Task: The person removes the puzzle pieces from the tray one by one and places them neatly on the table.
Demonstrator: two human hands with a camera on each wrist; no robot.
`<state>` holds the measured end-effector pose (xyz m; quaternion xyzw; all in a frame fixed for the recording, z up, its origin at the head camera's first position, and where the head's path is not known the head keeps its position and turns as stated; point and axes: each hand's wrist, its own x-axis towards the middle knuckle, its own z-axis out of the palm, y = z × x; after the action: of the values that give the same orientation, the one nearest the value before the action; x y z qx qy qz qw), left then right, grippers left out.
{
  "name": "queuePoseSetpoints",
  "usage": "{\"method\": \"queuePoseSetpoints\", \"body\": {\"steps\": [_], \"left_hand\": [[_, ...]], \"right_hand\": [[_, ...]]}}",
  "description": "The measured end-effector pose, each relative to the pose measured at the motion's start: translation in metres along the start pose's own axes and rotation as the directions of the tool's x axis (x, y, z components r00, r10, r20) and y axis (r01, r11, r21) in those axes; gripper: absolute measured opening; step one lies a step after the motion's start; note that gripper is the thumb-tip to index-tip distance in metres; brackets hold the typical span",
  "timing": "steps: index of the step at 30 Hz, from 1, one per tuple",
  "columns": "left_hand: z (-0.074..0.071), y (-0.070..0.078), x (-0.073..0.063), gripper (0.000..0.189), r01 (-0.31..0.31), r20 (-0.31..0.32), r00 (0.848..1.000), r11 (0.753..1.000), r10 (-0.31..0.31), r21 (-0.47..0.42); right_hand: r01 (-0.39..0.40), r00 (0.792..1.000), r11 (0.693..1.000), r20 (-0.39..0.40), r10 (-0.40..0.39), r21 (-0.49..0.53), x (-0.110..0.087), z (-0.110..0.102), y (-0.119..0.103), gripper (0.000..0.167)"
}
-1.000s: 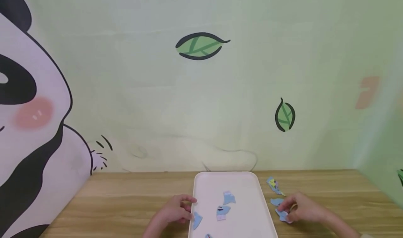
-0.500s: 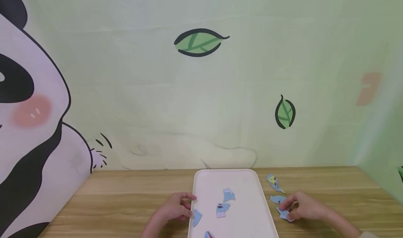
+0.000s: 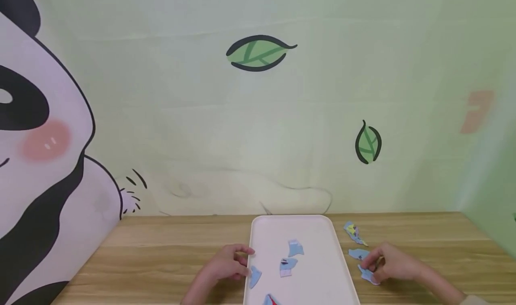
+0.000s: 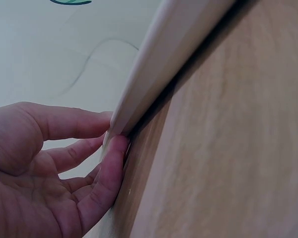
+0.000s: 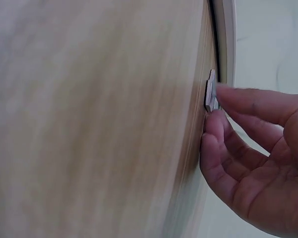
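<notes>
My left hand [image 3: 226,264] pinches the left rim of a white rectangular tray [image 3: 318,233], thumb and fingers at its edge in the left wrist view. Beyond the tray's right side, my right hand [image 3: 397,262] holds a light blue puzzle piece [image 3: 367,276] between thumb and fingers, low at the table. Seen edge-on in the right wrist view, that puzzle piece [image 5: 210,93] is thin and flat. Just behind it lies another blue piece [image 3: 357,254], partly covered by my fingers. Farther back is a blue piece with yellow and purple print [image 3: 353,232].
Inside the tray are a blue piece with a pale edge [image 3: 295,248], a piece with a dark mark [image 3: 288,266], a plain blue piece [image 3: 255,277] by the left rim and a red-marked piece [image 3: 270,300] at the front. A printed wall [image 3: 193,117] backs the wooden table [image 3: 161,251].
The head view has shifted slightly, showing more of the tray's front piece. The piece under my right hand has turned a little. My left hand stays at the tray's rim.
</notes>
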<state>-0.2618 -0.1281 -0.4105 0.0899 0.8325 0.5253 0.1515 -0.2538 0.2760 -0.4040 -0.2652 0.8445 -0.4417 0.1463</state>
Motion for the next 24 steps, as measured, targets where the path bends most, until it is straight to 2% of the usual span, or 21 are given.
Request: {"method": "queuePoseSetpoints", "body": {"steps": [5,11,17,24], "left_hand": [[-0.001,-0.001,0.0,0.041,-0.004,-0.002,1.0,1.0,0.004,0.0],[0.0,-0.001,0.001,0.042,-0.008,0.004,1.0,1.0,0.008,-0.007],[0.001,-0.002,0.003,0.043,-0.015,0.006,1.0,1.0,0.015,-0.012],[-0.001,-0.004,0.003,0.042,-0.017,0.01,1.0,1.0,0.017,-0.019]], "right_hand": [[0.019,1.0,0.999,-0.006,-0.019,-0.041,0.001,-0.001,0.003,0.03],[0.025,0.999,0.999,-0.044,-0.026,-0.026,0.0,-0.004,-0.001,0.031],[0.056,0.998,0.998,-0.039,-0.056,-0.004,0.007,-0.002,-0.022,0.034],[0.107,0.994,0.994,0.002,-0.107,0.014,0.023,0.016,-0.051,0.031]]}}
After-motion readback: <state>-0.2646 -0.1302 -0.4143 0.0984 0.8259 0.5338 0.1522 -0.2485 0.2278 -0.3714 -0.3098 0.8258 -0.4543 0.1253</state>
